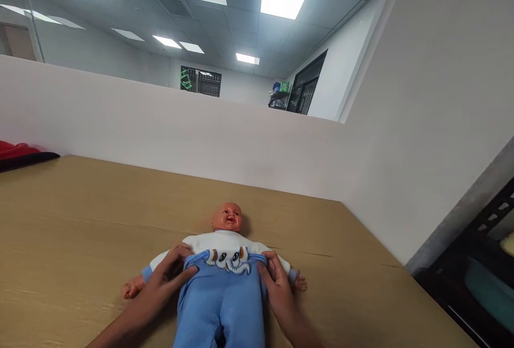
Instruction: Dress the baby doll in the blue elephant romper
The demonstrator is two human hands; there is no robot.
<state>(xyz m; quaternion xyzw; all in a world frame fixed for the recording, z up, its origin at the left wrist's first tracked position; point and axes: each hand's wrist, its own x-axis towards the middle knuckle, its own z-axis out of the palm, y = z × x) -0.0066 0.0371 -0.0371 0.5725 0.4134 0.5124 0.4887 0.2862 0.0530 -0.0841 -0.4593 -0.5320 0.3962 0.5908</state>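
Observation:
A baby doll lies on its back on the wooden table, head pointing away from me. It wears a white top and light blue trousers with a cartoon print at the waist. My left hand pinches the waistband on the doll's left-hand side in view, fingers closed on the blue cloth. My right hand grips the waistband on the other side, fingers curled on the fabric. The doll's arms stick out beneath both hands.
A white partition wall runs along the table's far edge and a white wall closes the right side. A red and black object lies at the far left. A dark shelf unit stands at the right.

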